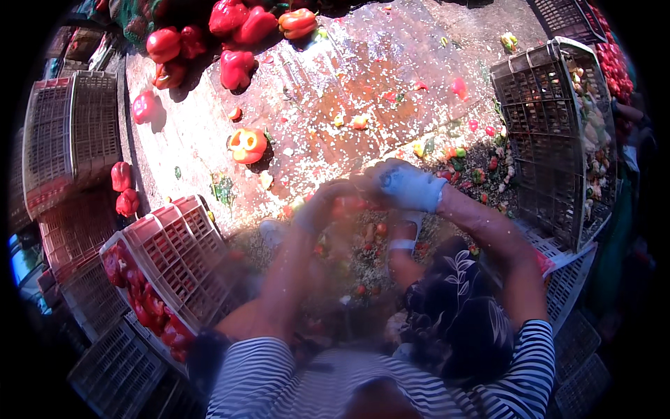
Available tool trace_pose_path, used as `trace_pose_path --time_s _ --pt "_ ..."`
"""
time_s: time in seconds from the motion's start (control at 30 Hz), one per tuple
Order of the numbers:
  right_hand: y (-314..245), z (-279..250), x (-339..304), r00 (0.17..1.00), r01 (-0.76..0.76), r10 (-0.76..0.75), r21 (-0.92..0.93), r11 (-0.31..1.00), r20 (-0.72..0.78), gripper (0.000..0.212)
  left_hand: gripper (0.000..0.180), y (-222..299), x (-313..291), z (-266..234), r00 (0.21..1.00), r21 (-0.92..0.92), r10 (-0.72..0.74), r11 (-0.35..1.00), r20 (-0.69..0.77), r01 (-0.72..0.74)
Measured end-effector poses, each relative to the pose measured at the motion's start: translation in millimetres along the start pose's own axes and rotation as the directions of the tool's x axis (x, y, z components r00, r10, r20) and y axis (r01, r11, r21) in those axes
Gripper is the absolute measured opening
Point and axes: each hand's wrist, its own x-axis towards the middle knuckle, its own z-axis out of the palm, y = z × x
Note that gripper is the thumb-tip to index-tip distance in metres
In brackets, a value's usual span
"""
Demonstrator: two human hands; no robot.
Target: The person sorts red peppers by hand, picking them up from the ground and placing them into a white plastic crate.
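Note:
My two hands meet over the near edge of the seed-strewn table. My left hand (326, 202), bare and dim in shadow, is closed around what looks like a red bell pepper (351, 206), only partly visible below the fingers. My right hand (403, 185), in a whitish-blue glove, presses against it from the other side with its fingers curled. Whatever the gloved fingers grip is hidden. Ahead of the hands, a cut orange-red bell pepper (248, 146) lies with its hollow inside showing.
Whole red peppers (237, 68) are heaped at the far left of the table (202, 133). A crate of red peppers (178, 255) tilts at my left. At my right stands a crate of pale cores (537, 140). Stacked crates (73, 140) rise farther left. Scraps cover the ground between my legs.

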Motion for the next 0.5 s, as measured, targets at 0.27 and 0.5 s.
trace_pose_path --time_s 0.27,0.5 --pt "-7 -2 -17 0.971 0.072 -0.091 -0.093 0.993 -0.22 0.038 0.022 -23 0 -13 0.988 0.163 0.154 0.975 -0.023 -0.148" --pt "-13 -3 -18 0.549 0.138 0.806 0.975 0.172 -0.22 0.026 0.028 64 -20 -2 0.719 0.724 0.402 0.172 0.567 -0.668"
